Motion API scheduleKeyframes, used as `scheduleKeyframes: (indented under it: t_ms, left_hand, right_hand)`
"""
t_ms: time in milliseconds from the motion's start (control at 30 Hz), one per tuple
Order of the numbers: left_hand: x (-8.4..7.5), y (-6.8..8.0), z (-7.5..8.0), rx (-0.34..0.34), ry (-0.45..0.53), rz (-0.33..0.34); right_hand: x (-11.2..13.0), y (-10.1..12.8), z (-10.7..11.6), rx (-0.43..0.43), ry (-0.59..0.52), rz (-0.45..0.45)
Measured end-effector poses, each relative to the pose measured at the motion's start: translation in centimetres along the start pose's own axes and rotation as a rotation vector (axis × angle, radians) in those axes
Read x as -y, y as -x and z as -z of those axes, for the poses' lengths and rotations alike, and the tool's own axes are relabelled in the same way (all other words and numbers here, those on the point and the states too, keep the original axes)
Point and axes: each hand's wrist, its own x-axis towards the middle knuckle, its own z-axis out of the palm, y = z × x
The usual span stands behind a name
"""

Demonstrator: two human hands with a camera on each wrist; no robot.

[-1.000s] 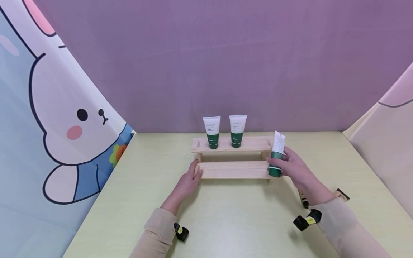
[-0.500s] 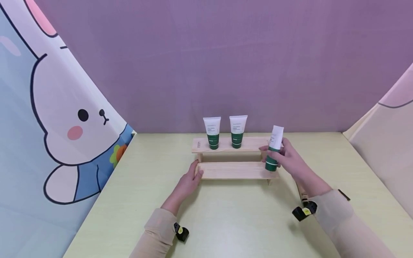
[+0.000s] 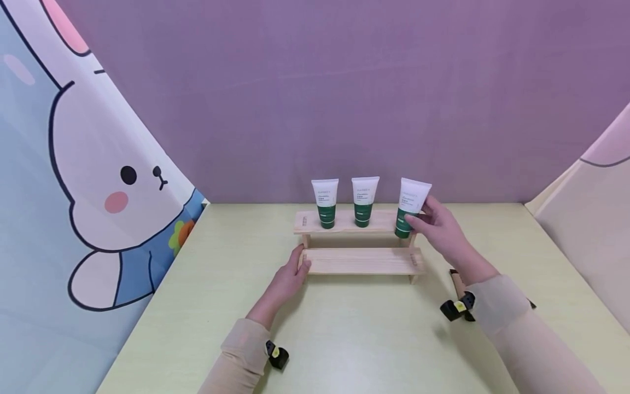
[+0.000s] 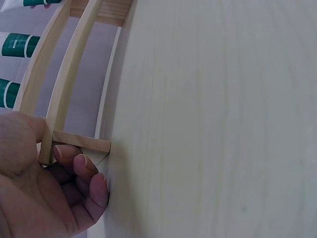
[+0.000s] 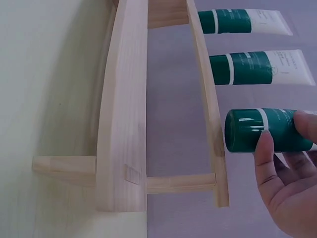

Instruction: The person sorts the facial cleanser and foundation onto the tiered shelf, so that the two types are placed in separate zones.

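Third tube going onto the top shelf

Head view: the right hand (image 3: pixel 443 232) grips a tube (image 3: pixel 409 207) over the upper shelf (image 3: pixel 344 221) beside two standing tubes (image 3: pixel 325 202); next it likely needs lowering upright. Left wrist view: the left hand (image 4: pixel 44 193) curls round the rack's end. Right wrist view: fingers (image 5: pixel 265 158) wrap the tube's cap end.

Head view: high, facing forward and down over the bench (image 3: pixel 344 339). Wrist views: close, from either end. All share the wooden rack (image 3: pixel 361 260).
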Motion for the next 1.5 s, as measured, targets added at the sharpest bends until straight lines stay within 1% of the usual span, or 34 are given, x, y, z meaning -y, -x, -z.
scheduleKeyframes:
  t_ms: [133, 367, 467, 700, 900, 1133, 1300, 1333, 1400, 1500]
  left_hand:
    - [0.0, 0.0, 0.0, 0.001, 0.000, 0.002]
    - [0.2, 0.0, -0.2, 0.007, 0.001, 0.013]
    - [0.2, 0.0, -0.2, 0.010, 0.002, 0.014]
    - [0.1, 0.0, -0.2, 0.016, 0.005, 0.008]
    - [0.0, 0.0, -0.1, 0.004, 0.001, 0.012]
    - [0.2, -0.1, -0.2, 0.005, 0.001, 0.017]
    - [0.2, 0.0, -0.2, 0.005, 0.000, 0.023]
    - [0.1, 0.0, -0.2, 0.005, 0.000, 0.024]
    - [0.1, 0.0, -0.2, 0.004, 0.001, 0.026]
    - [0.0, 0.0, -0.2, 0.002, -0.002, 0.031]
  right_hand:
    - [-0.1, -0.7, -0.2, -0.011, -0.044, 0.034]
    - [0.0, -2.0, -1.0, -0.056, 0.010, 0.087]
    - [-0.2, -2.5, -1.4, -0.061, 0.003, 0.091]
    - [-1.1, -3.2, -1.4, -0.014, 0.037, 0.040]
    - [-1.2, -3.3, -1.2, 0.030, 0.027, 0.037]
    - [-1.2, -3.4, -1.1, 0.035, 0.016, 0.007]
    - [-1.3, -3.4, -1.2, 0.039, 0.006, 0.002]
    - [-1.3, -3.4, -1.2, 0.037, 0.014, 0.002]
    - [-1.3, -3.3, -1.2, 0.031, 0.064, 0.017]
    - [-1.4, -2.9, -0.9, -0.005, 0.214, 0.059]
